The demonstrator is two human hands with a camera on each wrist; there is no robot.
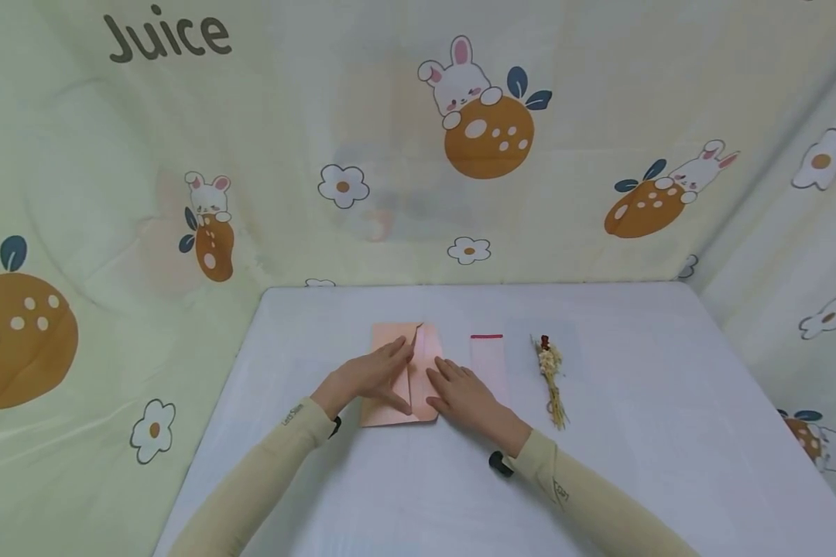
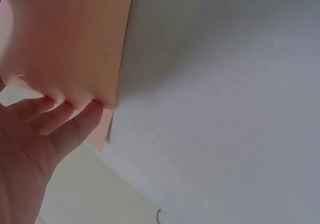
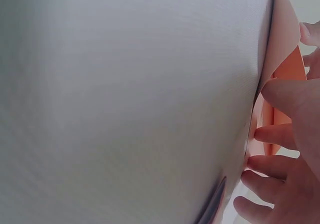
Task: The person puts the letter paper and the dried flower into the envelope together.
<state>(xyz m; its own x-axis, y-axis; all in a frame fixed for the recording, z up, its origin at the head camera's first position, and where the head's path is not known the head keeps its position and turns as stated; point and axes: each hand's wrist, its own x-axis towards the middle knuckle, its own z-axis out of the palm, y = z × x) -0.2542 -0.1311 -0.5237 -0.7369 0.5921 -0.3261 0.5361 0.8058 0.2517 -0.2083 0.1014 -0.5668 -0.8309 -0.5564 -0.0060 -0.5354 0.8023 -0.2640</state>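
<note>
A peach paper envelope [image 1: 388, 414] lies flat on the white table, with a panel folded along its right side and a darker inside showing in the right wrist view. My left hand [image 1: 375, 373] rests on the envelope's middle, fingers and thumb spread. In the left wrist view, its fingertips [image 2: 95, 106] press dents into the paper [image 2: 65, 49] close to an edge. Along the envelope's right edge, my right hand [image 1: 465, 396] lays its extended fingers on the paper. In the right wrist view, several fingertips [image 3: 257, 161] touch the peach paper's edge.
Just right of my right hand lies a pale pink, see-through sleeve [image 1: 488, 363] with a red strip on top. Farther right is a small bunch of dried flowers [image 1: 550, 371]. A printed curtain [image 1: 390, 116] hangs behind the table [image 1: 641, 433].
</note>
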